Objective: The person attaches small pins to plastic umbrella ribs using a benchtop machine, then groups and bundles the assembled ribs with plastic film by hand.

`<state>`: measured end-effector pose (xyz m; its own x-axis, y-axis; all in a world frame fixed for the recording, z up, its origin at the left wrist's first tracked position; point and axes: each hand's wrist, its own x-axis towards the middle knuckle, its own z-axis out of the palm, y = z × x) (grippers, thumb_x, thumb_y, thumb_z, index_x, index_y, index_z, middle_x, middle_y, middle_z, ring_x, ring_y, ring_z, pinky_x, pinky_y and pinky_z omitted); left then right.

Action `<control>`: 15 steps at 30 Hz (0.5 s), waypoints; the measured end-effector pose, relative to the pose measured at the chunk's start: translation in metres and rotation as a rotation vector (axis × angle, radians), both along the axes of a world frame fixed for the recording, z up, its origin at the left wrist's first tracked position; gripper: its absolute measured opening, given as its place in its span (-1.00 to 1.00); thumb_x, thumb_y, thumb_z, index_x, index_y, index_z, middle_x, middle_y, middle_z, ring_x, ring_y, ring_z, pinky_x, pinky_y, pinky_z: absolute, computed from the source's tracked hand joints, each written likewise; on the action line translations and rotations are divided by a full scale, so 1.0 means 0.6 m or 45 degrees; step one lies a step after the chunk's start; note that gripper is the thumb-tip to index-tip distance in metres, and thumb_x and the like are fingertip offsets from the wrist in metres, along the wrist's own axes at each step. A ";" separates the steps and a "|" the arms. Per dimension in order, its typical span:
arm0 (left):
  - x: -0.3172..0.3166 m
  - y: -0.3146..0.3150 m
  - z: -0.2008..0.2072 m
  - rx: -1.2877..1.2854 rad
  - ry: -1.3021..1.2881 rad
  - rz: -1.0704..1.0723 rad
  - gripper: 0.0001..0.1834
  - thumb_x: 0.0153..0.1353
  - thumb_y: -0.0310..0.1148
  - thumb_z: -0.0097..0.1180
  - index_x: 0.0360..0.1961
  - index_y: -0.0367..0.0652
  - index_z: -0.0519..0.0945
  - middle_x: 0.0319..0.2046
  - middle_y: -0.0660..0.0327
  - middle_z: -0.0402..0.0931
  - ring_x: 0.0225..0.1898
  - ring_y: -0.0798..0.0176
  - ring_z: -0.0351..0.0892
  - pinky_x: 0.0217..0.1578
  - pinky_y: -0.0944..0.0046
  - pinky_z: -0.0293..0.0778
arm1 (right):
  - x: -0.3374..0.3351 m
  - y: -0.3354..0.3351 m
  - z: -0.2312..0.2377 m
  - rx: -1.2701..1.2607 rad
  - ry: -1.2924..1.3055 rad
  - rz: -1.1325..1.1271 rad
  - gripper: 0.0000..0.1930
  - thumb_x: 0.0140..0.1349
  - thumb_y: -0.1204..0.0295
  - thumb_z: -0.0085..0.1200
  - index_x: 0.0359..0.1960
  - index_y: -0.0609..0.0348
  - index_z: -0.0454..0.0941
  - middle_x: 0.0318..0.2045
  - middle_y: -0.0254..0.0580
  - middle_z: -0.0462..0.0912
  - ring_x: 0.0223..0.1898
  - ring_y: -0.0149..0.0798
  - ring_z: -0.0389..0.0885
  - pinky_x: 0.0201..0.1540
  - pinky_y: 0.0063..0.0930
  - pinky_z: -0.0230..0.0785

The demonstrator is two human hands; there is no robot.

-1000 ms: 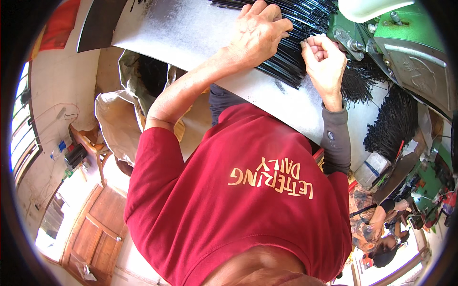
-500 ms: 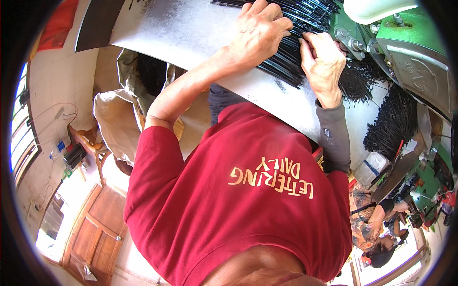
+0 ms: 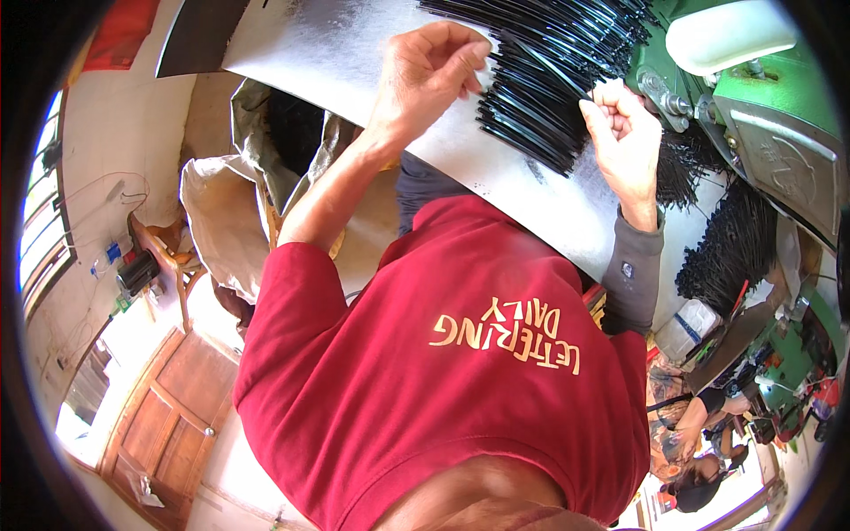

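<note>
Many thin glossy black rods (image 3: 540, 111) lie side by side in a loose row on the pale metal worktop (image 3: 328, 62). My left hand (image 3: 425, 84) is by their left ends, its thumb and fingers curled together; whatever may be between them is hidden. At the right ends, my right hand (image 3: 624, 133) is closed, thumb against fingers. One slanting black rod (image 3: 542, 60) crosses over the others and runs to its fingertips. More dark rods (image 3: 677, 164) lie in a bundle behind my right hand.
A green machine (image 3: 770, 97) with a white tray (image 3: 730, 37) stands at the far right. Another heap of black rods (image 3: 730, 248) lies near a clear plastic box (image 3: 689, 327). Left of me are open sacks (image 3: 226, 208). Another person (image 3: 686, 425) is at lower right.
My left hand has drawn back leftward off the rods. My right hand has stayed at their right ends, and a slanting rod now shows across the row. The whole view has shifted slightly.
</note>
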<state>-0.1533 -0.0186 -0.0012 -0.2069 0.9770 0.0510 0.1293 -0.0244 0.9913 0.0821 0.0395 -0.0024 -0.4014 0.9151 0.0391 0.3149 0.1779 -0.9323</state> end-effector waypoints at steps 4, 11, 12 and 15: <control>0.032 -0.012 0.022 -0.301 -0.645 -0.155 -0.72 0.20 -0.38 0.14 -0.15 -0.37 0.46 -0.40 0.03 0.57 -0.48 0.26 0.61 -0.44 0.33 0.58 | 0.004 -0.007 0.011 -0.092 0.087 0.019 -0.92 0.13 0.58 0.16 -0.39 0.26 0.50 -0.57 -0.51 0.42 -0.58 -0.70 0.31 -0.53 -0.83 0.17; 0.078 0.004 0.007 -0.321 -1.014 -0.137 -0.73 0.27 -0.32 0.04 -0.21 -0.38 0.50 -0.38 -0.05 0.56 -0.37 0.10 0.66 -0.32 0.19 0.63 | 0.006 -0.023 0.016 -0.322 0.196 -0.021 -0.89 0.10 0.58 0.19 -0.33 0.32 0.57 -0.52 -0.42 0.51 -0.56 -0.64 0.37 -0.49 -0.77 0.23; 0.078 0.004 0.005 -0.321 -1.029 -0.129 -0.74 0.28 -0.32 0.04 -0.22 -0.37 0.50 -0.38 -0.05 0.56 -0.37 0.11 0.65 -0.33 0.19 0.63 | 0.009 -0.021 0.016 -0.322 0.197 -0.019 -0.89 0.10 0.58 0.19 -0.33 0.32 0.57 -0.52 -0.42 0.51 -0.56 -0.64 0.37 -0.49 -0.77 0.23; 0.076 0.002 0.005 -0.331 -1.046 -0.119 -0.75 0.28 -0.33 0.04 -0.25 -0.36 0.50 -0.39 -0.04 0.56 -0.39 0.12 0.65 -0.35 0.20 0.63 | 0.014 -0.019 0.019 -0.445 0.247 -0.057 -0.88 0.09 0.57 0.20 -0.34 0.34 0.59 -0.54 -0.40 0.52 -0.59 -0.61 0.37 -0.52 -0.74 0.21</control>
